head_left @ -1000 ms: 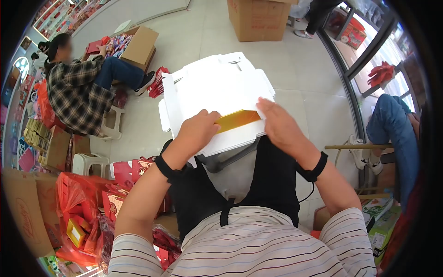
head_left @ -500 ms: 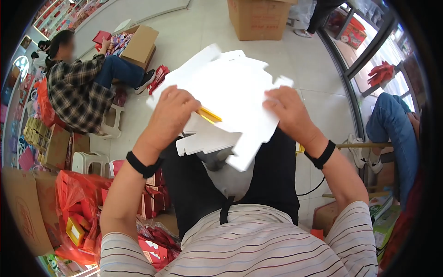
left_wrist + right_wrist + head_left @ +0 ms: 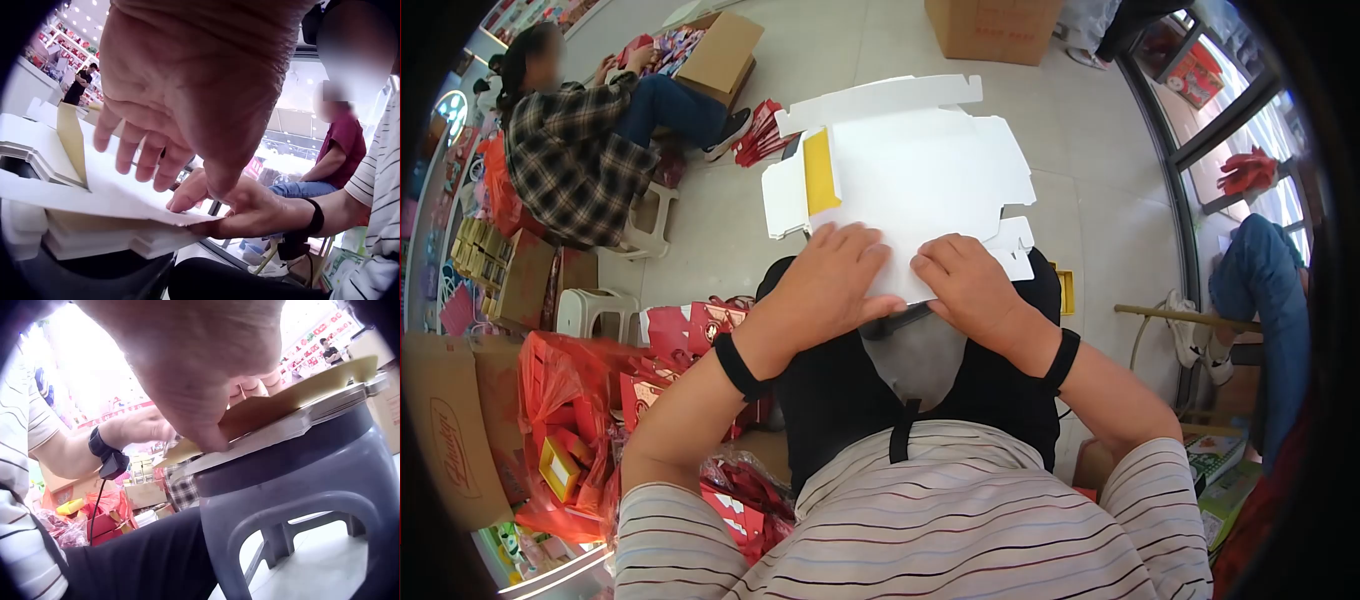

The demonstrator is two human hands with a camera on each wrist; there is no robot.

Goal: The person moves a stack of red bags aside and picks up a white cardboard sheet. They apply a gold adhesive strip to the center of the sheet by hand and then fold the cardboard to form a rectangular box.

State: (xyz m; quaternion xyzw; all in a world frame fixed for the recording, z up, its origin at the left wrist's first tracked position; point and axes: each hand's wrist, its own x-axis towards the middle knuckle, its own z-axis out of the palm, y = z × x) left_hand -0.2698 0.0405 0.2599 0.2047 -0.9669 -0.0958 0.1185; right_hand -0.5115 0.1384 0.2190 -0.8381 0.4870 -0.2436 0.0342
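White die-cut card sheets [image 3: 930,170] lie stacked on a dark grey stool [image 3: 281,475]. A gold flap [image 3: 820,172] stands folded at the top sheet's left side, and the sheet's gold underside shows in the right wrist view. The left hand [image 3: 830,285] rests at the near edge, its fingers [image 3: 150,150] extended over the white face. Close beside it, the right hand [image 3: 975,300] pinches the near edge, fingers bent on top and thumb against the rim. In the left wrist view a gap separates the top sheet from those below.
A seated person [image 3: 580,150] in plaid is at the left, near an open carton [image 3: 720,60]. Red bags [image 3: 565,400] and a white stool [image 3: 597,312] stand at the lower left. Another person's jeans-clad leg [image 3: 1262,300] and a pole [image 3: 1185,317] are at the right.
The top sheet has turned and been laid flat, with its gold flap now at the left. Both hands have come together at the near edge. The head view has shifted.
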